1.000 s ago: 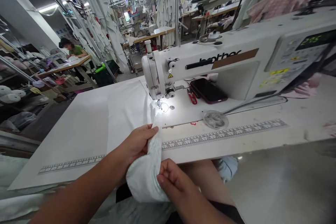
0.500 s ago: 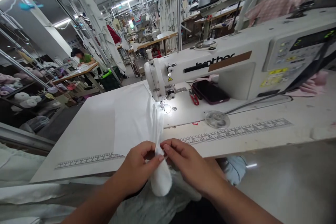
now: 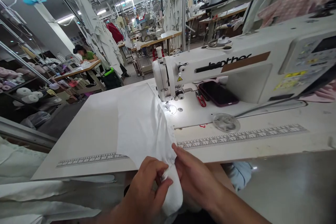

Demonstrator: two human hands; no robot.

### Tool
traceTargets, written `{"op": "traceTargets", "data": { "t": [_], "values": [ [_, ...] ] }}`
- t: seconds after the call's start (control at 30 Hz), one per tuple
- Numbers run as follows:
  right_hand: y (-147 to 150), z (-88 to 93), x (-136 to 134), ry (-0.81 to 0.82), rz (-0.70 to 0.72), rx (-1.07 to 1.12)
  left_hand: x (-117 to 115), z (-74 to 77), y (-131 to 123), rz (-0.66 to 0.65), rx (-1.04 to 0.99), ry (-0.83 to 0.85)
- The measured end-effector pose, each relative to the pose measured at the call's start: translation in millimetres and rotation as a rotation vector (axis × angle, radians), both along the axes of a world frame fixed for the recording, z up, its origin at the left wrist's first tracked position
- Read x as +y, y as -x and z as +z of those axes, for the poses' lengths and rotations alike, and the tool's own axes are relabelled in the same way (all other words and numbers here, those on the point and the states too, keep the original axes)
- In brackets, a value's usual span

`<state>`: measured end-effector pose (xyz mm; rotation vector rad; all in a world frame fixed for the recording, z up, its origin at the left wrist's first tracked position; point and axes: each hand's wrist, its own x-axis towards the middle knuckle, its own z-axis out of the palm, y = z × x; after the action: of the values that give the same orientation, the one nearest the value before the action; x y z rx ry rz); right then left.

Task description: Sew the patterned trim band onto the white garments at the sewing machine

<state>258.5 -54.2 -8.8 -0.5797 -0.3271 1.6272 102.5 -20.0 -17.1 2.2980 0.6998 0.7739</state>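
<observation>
A white cloth (image 3: 139, 122) lies on the sewing table and hangs over its front edge, gathered in folds along its right side. My left hand (image 3: 149, 182) pinches the gathered edge between thumb and fingers just in front of the table. Against the right side of the same fold rests my right hand (image 3: 190, 171), its fingers fairly straight and partly hidden behind the cloth. The white sewing machine (image 3: 168, 80) stands beyond, its lit needle area beside the cloth's right edge.
Red thread snips (image 3: 201, 99) and a dark phone (image 3: 218, 93) lie under the machine arm. A clear round disc (image 3: 226, 123) sits near the printed ruler (image 3: 244, 135). Another person (image 3: 88, 56) works at a table far left.
Both hands have moved down and slightly right with the cloth. Its edge has come away from the needle and spread out wider. The right fingers have straightened from their pinch.
</observation>
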Motion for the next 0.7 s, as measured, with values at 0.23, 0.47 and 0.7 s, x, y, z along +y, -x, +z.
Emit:
{"op": "traceTargets", "data": {
  "t": [0.23, 0.47, 0.7],
  "values": [
    [5, -1.8, -7, 0.098, -0.013, -0.095, -5, -12.1, 9, 0.098, -0.021, 0.460],
    [10, 8.9, -3, 0.006, -0.005, -0.340, 10, 7.1, -10, 0.308, -0.091, 0.584],
    [4, 9.0, -6, -0.031, -0.006, -0.488, 20, 4.7, -6, 0.122, -0.004, -0.179]
  ]
}}
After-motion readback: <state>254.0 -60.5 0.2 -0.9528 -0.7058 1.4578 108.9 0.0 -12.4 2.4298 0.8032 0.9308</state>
